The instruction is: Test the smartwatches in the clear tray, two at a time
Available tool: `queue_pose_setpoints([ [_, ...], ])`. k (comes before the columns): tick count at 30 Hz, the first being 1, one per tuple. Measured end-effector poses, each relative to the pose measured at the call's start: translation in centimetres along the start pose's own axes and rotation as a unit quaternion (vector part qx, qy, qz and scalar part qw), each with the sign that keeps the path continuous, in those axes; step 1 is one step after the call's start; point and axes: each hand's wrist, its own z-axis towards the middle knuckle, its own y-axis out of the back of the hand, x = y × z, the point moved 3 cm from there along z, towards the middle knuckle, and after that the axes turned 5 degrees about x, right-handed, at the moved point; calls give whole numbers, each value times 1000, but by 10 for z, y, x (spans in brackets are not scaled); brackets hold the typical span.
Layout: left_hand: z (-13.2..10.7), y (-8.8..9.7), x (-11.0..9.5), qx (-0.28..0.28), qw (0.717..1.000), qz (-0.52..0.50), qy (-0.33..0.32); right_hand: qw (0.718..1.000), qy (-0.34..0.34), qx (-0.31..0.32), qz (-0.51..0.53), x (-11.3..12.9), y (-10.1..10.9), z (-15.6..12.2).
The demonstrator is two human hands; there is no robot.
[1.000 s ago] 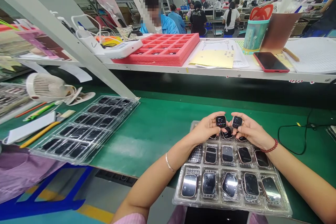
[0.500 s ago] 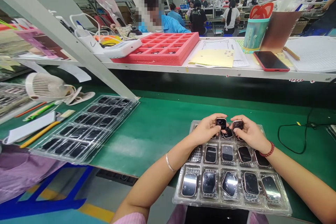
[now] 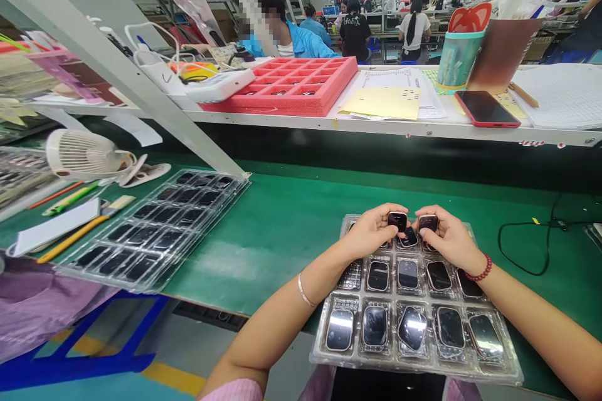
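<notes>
Between the thumb and fingers of my left hand [image 3: 371, 227] is a smartwatch body [image 3: 397, 220] with a dark screen and no strap. My right hand [image 3: 446, 237] pinches a second, similar watch body [image 3: 428, 222] just beside it. Both are held over the far row of a clear plastic tray [image 3: 414, 368], which rests partly over the bench's near edge. Several dark-faced watch bodies [image 3: 374, 326] sit in its pockets, some of them tilted. Another watch body [image 3: 408, 237] shows between my hands, in the far row. My hands hide parts of that row.
To the left lies another clear tray [image 3: 162, 263] of dark pieces, near a brush [image 3: 79, 237] and a small white fan [image 3: 87, 155]. A shelf across the back bears a red foam tray [image 3: 329, 91] and a phone [image 3: 486, 108]. A black cable [image 3: 501, 244] lies at right.
My hands and both watch bodies stay almost in place. Across the bench, the person in blue has shifted their head slightly to the left.
</notes>
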Motion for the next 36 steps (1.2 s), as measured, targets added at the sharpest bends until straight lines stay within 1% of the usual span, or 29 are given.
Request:
queue_pose_setpoints([
  [3, 0, 0, -1, -4, 1000, -1, 2, 1000, 5, 6, 2, 1, 0, 0],
  [8, 0, -1, -2, -1, 1000, 6, 2, 1000, 0, -1, -20, 1, 1, 0],
  [13, 0, -1, -1, -1, 1000, -18, -5, 1000, 4, 6, -7, 1, 0, 0],
  [22, 0, -2, -2, -1, 1000, -20, -5, 1000, -1, -3, -13, 0, 1, 0],
  [27, -1, -2, -5, -8, 1000, -12, -1, 1000, 4, 11, -2, 2, 0, 0],
  [29, -2, -2, -5, -13, 1000, -2, 1, 1000, -1, 8, 10, 2, 0, 0],
  [33, -2, 0, -5, -24, 999, 18, 13, 999, -35, 1, 37, 2, 0, -1],
  [36, -2, 0, -5, -24, 1000, 15, 11, 999, -28, 0, 39, 3, 1, -1],
])
